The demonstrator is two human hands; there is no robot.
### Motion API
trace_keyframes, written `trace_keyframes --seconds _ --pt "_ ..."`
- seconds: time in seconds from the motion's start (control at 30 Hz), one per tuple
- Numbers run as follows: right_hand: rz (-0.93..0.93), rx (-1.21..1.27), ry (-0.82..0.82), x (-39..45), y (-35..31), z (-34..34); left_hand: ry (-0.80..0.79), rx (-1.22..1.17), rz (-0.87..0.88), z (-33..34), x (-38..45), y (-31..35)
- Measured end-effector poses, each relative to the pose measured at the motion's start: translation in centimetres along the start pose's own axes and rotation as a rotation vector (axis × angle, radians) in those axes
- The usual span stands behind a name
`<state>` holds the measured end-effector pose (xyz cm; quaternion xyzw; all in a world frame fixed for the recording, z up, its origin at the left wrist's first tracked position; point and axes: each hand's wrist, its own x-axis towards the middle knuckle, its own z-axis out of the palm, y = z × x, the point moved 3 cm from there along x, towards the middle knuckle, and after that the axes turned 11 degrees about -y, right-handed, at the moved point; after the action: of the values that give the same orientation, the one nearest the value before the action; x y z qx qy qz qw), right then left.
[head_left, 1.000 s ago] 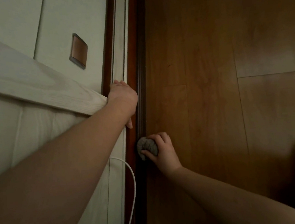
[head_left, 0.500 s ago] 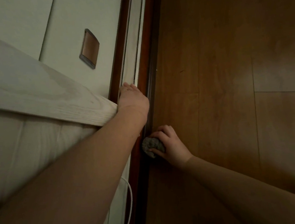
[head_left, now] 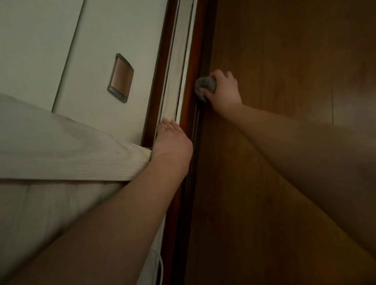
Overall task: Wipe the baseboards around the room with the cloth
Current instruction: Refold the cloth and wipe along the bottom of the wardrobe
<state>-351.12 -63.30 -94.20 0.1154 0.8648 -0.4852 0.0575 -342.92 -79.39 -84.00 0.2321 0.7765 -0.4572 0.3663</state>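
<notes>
Pale wood-grain board [head_left: 53,151] slants across the left, beside a cream wall with a brown recessed plate [head_left: 120,77]; the left hand [head_left: 171,141] rests with straight, relaxed fingers on the light strip [head_left: 175,59] along the reddish baseboard [head_left: 198,39]. Further right, the right hand [head_left: 223,91] clenches a bunched grey cloth [head_left: 205,86], pressing it against the baseboard where it meets the wooden floor [head_left: 289,65]

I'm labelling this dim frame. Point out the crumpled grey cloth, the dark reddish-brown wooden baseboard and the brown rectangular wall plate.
crumpled grey cloth [head_left: 203,86]: head view, exposed bunched part.
dark reddish-brown wooden baseboard [head_left: 204,36]: head view, bare face above the cloth.
brown rectangular wall plate [head_left: 120,78]: head view, centre of its face.
</notes>
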Motion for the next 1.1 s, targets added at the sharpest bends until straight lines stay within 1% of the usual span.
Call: trace_keyframes --seconds 0.13,0.23,0.4,0.53,0.67,0.73,0.8,0.93,1.0,1.1 --pt "0.055 -0.115 -0.043 2.7 -0.7 -1.7 0.000 0.004 -0.003 -0.2 -0.2 0.0" --pt "0.042 -0.089 -0.037 1.1 -0.8 -1.5 -0.007 -0.002 -0.009 -0.4 -0.4 -0.1" --pt "-0.034 0.078 -0.079 -7.4 0.5 1.9 -0.008 0.019 -0.017 -0.6 -0.7 -0.3" --pt "-0.098 0.083 -0.187 -15.6 1.1 5.7 -0.038 0.034 -0.017 -1.0 -1.1 -0.4" --pt "-0.116 0.089 -0.224 -21.8 1.2 9.2 -0.112 0.081 -0.041 -1.3 -1.7 -0.6" --pt "-0.096 0.105 -0.207 -23.3 0.9 10.5 -0.144 0.107 -0.068 -1.2 -1.9 -0.6" --pt "-0.058 0.134 -0.152 -24.0 0.5 11.2 -0.153 0.158 -0.107 -1.0 -1.7 -0.5" --pt "-0.045 0.097 -0.077 -24.1 -0.1 11.6 -0.083 0.276 -0.180 -1.0 -1.4 -1.3" --pt "-0.040 0.091 -0.061 -24.2 -0.2 11.8 -0.089 0.250 -0.195 -1.2 -1.1 -1.7" --pt "-0.033 0.075 -0.049 -23.0 -0.1 11.6 -0.104 0.189 -0.155 -1.2 -0.5 -1.6"
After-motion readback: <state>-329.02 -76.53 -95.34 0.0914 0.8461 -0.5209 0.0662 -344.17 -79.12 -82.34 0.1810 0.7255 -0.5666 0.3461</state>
